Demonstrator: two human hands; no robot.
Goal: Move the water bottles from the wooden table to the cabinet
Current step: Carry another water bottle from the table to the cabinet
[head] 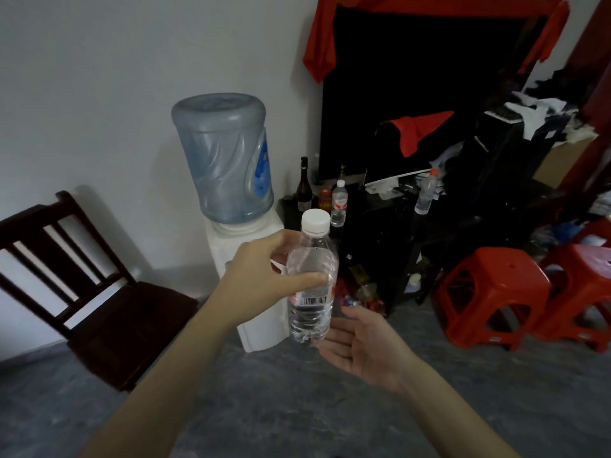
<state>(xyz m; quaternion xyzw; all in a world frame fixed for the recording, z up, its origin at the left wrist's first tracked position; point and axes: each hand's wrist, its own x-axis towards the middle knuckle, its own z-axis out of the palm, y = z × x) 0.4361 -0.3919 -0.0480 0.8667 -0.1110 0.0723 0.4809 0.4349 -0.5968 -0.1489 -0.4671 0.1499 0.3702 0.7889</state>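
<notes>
At the centre of the frame the left hand (261, 279) grips a clear water bottle (312, 282) upright around its upper body, white cap on top, thumb across the front. The right hand (362, 347) lies palm-up with relaxed fingers just below and right of the bottle's base, holding nothing. Upper right of centre, two more bottles (339, 203) (426, 193) stand on the dark cabinet (380, 246), right of the water dispenser (228, 166)

the left hand (261, 276) covers part of the held bottle (310, 285), hiding its label but for a barcode. the dark cabinet (380, 246) loses its shelves in shadow. the red stools (492, 289) and the chair (82, 276) run past the picture's edges.
</notes>
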